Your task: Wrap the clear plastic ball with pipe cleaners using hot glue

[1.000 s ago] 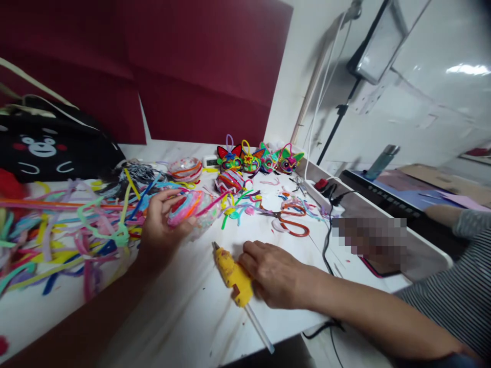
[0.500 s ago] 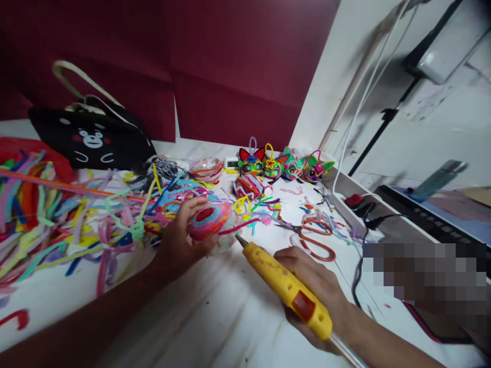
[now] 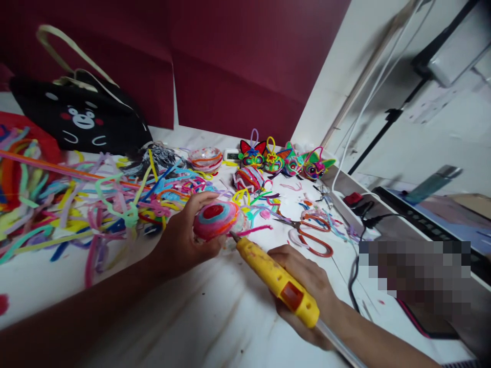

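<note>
My left hand point(image 3: 192, 235) is closed around a clear ball point(image 3: 217, 219) coiled with red, blue, pink and orange pipe cleaner. A loose magenta pipe cleaner end point(image 3: 258, 230) sticks out from the ball toward the right. In my right hand point(image 3: 303, 286) is a yellow hot glue gun point(image 3: 276, 278) with a clear glue stick point(image 3: 337, 342) coming out of its back. The metal nozzle point(image 3: 235, 236) points at the ball's lower right side, close against it; whether it touches I cannot tell.
Orange-handled scissors point(image 3: 314, 232) lie right of the ball. Loose pipe cleaners point(image 3: 92, 204) cover the left. Several cat-eared ornaments point(image 3: 253, 157), a wrapped ball point(image 3: 248, 179) and a clear bowl shape point(image 3: 205, 159) stand behind. A black bag point(image 3: 82, 122) leans at the back left; a dark cable point(image 3: 355, 281) runs at right.
The glue gun's nozzle has come closer to the ball, moving left. My left hand has brought the ball slightly right and turned it a little. The view has shifted slightly.
</note>
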### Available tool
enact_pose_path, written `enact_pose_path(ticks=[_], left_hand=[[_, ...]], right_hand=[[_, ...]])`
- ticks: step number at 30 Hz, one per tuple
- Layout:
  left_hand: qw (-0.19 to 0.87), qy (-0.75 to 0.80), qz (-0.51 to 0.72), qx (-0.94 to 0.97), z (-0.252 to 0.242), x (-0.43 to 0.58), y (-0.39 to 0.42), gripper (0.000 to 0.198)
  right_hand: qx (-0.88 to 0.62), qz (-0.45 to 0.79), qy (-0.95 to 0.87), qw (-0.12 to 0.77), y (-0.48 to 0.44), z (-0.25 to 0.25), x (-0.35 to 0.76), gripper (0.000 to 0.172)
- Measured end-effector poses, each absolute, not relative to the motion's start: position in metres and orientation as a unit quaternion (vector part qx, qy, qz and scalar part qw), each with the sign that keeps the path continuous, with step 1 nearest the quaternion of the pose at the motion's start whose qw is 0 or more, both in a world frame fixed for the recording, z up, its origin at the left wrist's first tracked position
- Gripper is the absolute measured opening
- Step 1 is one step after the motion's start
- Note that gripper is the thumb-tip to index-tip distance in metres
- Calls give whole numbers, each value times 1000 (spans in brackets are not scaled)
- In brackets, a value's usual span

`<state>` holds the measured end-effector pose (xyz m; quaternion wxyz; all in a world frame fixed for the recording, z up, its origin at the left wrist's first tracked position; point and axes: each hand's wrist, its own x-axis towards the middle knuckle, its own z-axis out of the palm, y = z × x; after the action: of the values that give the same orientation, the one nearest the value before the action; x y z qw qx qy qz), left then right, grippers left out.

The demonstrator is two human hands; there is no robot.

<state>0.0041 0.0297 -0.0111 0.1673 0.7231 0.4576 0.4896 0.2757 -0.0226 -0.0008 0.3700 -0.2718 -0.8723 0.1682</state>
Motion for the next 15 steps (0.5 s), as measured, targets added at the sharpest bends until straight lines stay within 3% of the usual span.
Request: enact_pose_path(ticks=[15], left_hand=[[149, 456, 486, 731, -9, 6, 28, 68]], right_hand=[[-285, 157, -869, 372, -24, 1, 271, 14]])
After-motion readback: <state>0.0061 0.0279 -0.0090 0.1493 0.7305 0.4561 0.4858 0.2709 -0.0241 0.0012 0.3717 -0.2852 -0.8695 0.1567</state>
